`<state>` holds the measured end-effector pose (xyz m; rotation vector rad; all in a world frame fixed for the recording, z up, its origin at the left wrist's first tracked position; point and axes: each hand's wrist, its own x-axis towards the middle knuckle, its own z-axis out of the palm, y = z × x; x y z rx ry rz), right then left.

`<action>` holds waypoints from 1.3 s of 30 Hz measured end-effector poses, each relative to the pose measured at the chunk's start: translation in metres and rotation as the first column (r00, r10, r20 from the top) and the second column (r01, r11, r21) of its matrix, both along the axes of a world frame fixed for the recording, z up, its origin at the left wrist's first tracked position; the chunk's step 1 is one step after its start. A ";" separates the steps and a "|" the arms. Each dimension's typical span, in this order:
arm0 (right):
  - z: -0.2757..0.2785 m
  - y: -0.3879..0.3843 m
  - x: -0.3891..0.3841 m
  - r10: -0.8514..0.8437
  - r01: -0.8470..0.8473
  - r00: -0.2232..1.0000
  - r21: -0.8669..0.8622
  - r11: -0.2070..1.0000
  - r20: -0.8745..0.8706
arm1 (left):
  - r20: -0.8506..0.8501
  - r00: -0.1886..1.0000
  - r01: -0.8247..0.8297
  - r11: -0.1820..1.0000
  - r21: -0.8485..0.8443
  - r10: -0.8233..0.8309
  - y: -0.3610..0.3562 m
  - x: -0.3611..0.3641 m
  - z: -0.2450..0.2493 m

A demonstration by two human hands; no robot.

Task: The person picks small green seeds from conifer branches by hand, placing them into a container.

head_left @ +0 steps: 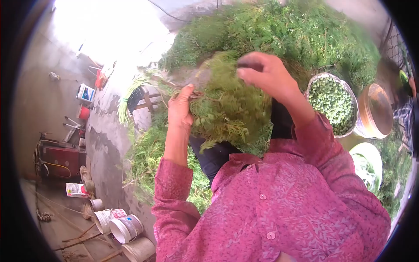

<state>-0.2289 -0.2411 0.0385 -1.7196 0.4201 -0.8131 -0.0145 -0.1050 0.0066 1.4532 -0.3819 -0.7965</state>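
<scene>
My left hand (180, 107) is closed around the woody stem of a leafy green conifer branch (235, 105), whose flat, feathery sprays hang over my lap. Just right of the branch's upper part is my right hand (270, 76), fingers curled in toward the thumb and slightly blurred. Whatever those fingers hold, if anything, is too small or hidden to make out. To the right stands a lined container (310, 94) full of small green cone-like pieces (331, 105).
A large heap of green branches (279, 30) lies ahead, with more cut branches (148, 157) at left. A round tub (377, 111) and a pale green basin (366, 157) stand right. White buckets (126, 229), a dark red machine (61, 161) and a jug (86, 94) line the left.
</scene>
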 end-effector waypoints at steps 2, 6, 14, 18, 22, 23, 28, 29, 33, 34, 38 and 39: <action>-0.006 0.013 -0.006 0.071 -0.074 0.997 0.105 0.992 0.032 | -0.074 0.994 -0.092 0.993 -0.074 0.086 -0.004 0.017 -0.007; -0.023 0.034 0.004 0.163 -0.179 0.983 0.234 0.956 0.085 | -0.164 0.978 -0.158 0.973 -0.168 0.130 -0.015 0.012 -0.010; -0.032 0.056 0.014 0.169 -0.164 0.986 0.196 0.967 -0.009 | -0.333 0.885 -0.424 0.858 -0.290 0.325 -0.014 -0.035 -0.030; -0.035 0.066 0.019 0.166 -0.178 0.966 -0.047 0.983 -0.198 | -0.402 0.847 -0.484 0.818 -0.310 0.349 -0.016 -0.046 -0.041; -0.018 0.072 0.020 0.092 -0.119 0.956 -0.083 0.989 -0.278 | -0.459 0.830 -0.486 0.813 -0.320 0.316 -0.013 -0.039 -0.045; -0.015 0.073 0.021 0.096 -0.126 0.954 -0.091 0.988 -0.285 | -0.467 0.825 -0.494 0.807 -0.325 0.317 -0.013 -0.037 -0.044; -0.007 0.088 0.021 -0.046 0.015 0.995 -0.312 0.950 -0.093 | -0.488 0.811 -0.525 0.771 -0.361 0.323 -0.007 -0.034 -0.035; -0.007 0.090 0.021 -0.039 0.007 0.994 -0.316 0.949 -0.097 | -0.494 0.806 -0.532 0.766 -0.362 0.327 -0.006 -0.033 -0.035; -0.019 0.093 0.026 -0.017 -0.027 0.994 -0.381 0.924 -0.110 | -0.477 0.784 -0.585 0.732 -0.350 0.398 -0.001 -0.040 -0.033; -0.022 0.092 0.030 -0.006 -0.048 0.991 -0.394 0.918 -0.133 | -0.463 0.784 -0.592 0.723 -0.357 0.414 0.000 -0.043 -0.033; -0.024 0.092 0.040 0.001 -0.072 0.980 -0.350 0.934 -0.197 | -0.399 0.798 -0.587 0.730 -0.351 0.450 0.004 -0.047 -0.039; -0.025 0.091 0.042 -0.012 -0.071 0.976 -0.368 0.927 -0.219 | -0.405 0.789 -0.601 0.718 -0.351 0.462 0.003 -0.047 -0.040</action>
